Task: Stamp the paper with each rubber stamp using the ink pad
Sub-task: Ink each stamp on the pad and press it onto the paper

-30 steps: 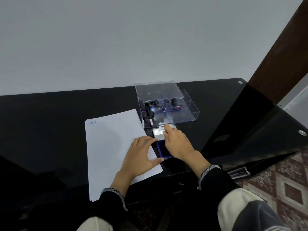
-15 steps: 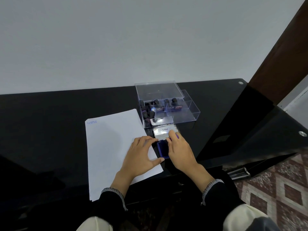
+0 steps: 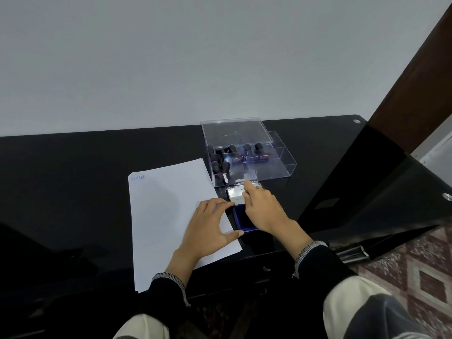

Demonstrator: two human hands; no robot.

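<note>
Between stamps: left hand (image 3: 208,227) flat on paper (image 3: 166,211) beside pad (image 3: 242,218), right hand (image 3: 263,209) empty above pad; next, pick a stamp (image 3: 259,149) from box (image 3: 281,167)

White paper (image 3: 168,211), blue ink pad (image 3: 241,220), black table (image 3: 73,167).

a glossy black table (image 3: 73,182) fills the middle of the view. behind the table rises a plain pale wall (image 3: 195,57). to the right of the table stands a dark brown wooden panel (image 3: 413,94), and below the table's right end lies a red and cream patterned carpet (image 3: 420,272).
</note>
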